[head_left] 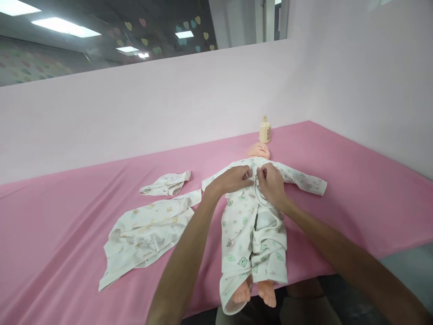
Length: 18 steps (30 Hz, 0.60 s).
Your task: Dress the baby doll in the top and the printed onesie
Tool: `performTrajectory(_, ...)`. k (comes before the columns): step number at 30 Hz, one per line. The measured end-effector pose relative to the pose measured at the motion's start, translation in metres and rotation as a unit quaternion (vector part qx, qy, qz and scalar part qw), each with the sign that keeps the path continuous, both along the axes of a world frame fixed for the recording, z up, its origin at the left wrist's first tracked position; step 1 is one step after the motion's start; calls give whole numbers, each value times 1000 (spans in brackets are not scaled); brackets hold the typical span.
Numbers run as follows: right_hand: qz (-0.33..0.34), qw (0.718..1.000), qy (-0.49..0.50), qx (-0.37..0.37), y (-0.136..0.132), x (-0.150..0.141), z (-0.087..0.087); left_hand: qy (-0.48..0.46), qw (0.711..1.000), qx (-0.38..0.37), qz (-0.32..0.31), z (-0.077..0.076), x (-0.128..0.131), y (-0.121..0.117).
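A baby doll [259, 150] lies on its back with its feet toward me. It wears a white long-sleeved baby romper [238, 239] printed with small green animals and leaves. The romper's front gapes below the chest, showing a pale patch at the hip. On the doll's chest, my left hand [236, 178] has its fingers closed at one side of the romper's front opening. My right hand [271, 185] pinches the edge just opposite, a short gap from the left. The fingertips partly hide what they grip. Both bare feet stick out of the leg cuffs.
The padded surface has a pink cover [61, 243], wrinkled at left. A white printed baby garment [149, 228] lies spread left of the doll, with a smaller folded cloth [166, 184] above it. A cream pump bottle [265, 131] stands behind the doll's head, near the white wall [152, 108].
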State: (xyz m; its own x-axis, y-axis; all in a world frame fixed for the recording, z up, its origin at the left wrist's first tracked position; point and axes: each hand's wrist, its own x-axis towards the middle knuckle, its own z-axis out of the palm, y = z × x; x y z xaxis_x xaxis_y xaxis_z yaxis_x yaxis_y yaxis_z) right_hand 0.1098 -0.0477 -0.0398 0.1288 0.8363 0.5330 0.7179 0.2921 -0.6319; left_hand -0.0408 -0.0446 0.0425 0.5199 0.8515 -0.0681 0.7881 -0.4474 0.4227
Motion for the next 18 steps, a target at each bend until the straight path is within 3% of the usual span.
performTrajectory(9, 49, 990, 129, -16, -3, 3, 4, -8, 1000, -2, -1, -6, 0, 2)
performTrajectory(15, 35, 986, 152, -53, 0, 5, 4, -22, 999, 21, -33, -6, 1, 2)
performTrajectory(18, 36, 990, 114, -78, 6, 6, 6, -23, 999, 16, -41, -6, 1, 2)
